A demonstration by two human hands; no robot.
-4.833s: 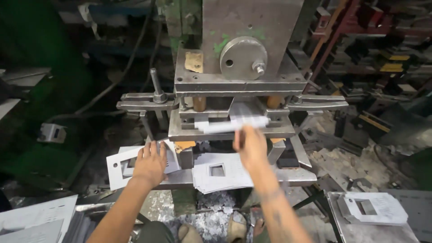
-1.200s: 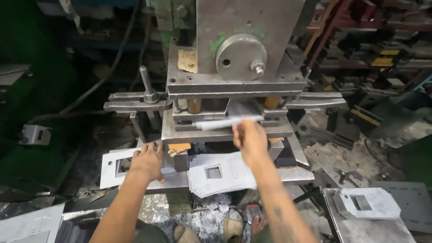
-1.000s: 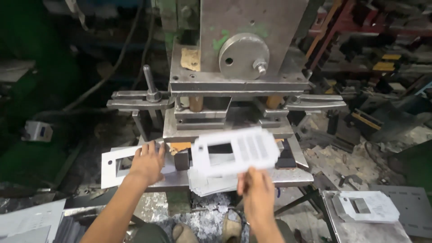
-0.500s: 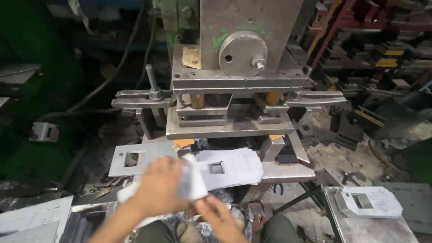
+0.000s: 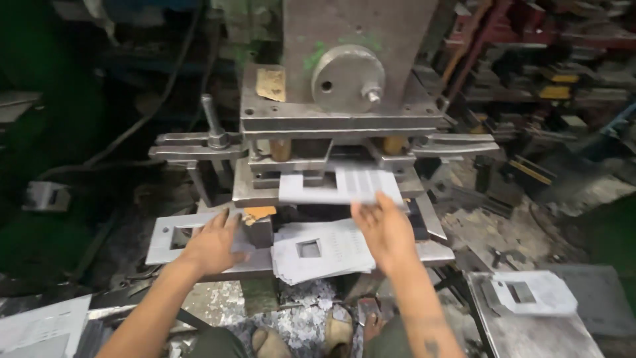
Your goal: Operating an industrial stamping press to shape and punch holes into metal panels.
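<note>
Grey disc [image 5: 348, 78] (upper press); scrap-strewn floor [image 5: 583, 192]

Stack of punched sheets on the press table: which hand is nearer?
Right. The right hand hovers just above the stack's right edge, holding a slotted sheet toward the press. The left hand rests further left on a metal plate.

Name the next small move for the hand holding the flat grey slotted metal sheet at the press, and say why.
Probably slide the flat grey slotted metal sheet a little further into the gap of the grey steel press. The right hand holds its near edge, and much of it seems to sit outside the die. The left hand rests on the stacked plates.
</note>
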